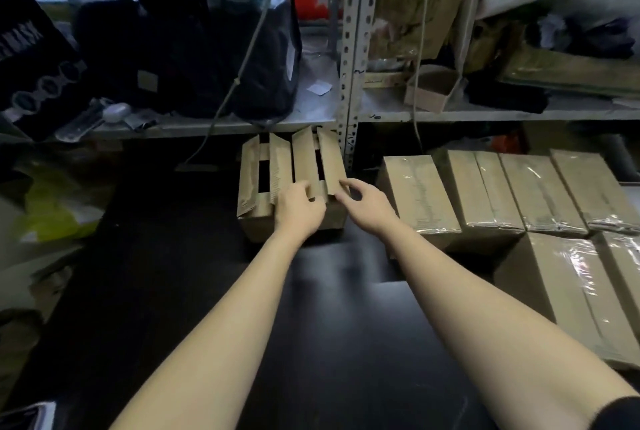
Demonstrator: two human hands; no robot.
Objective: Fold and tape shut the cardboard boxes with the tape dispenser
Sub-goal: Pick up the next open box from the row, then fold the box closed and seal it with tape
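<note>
A: Where are we reaching?

B: We are reaching across the dark table [329, 291] to the open box [291, 218]. It is sitting at the far side, just under the metal shelf [207, 128].

A: Is it one box?

B: We are not sure. It may be two thin ones standing side by side. The flaps [280, 163] are sticking up, and dark gaps are showing between them.

A: What are our hands doing?

B: Our left hand [299, 204] is curling its fingers round the near end of the middle flap [304, 159] and holding it. Our right hand [363, 201] is touching the right flap [327, 159] with a fingertip. Its fingers are bent a little, but we cannot tell if it is pinching the flap or only touching it.

A: So which step are we doing?

B: We are thinking this is the folding step, right at its start. Nothing on this box is looking folded down or taped.

A: And those shiny ones?

B: The taped boxes [419, 194] are lying in rows on the right, near the open one. They are looking done.

A: What are we needing next?

B: We are needing to push the flaps down flat so they are meeting in the middle, and to hold them there. Then we are needing the tape dispenser, and we are not seeing it anywhere here.
</note>
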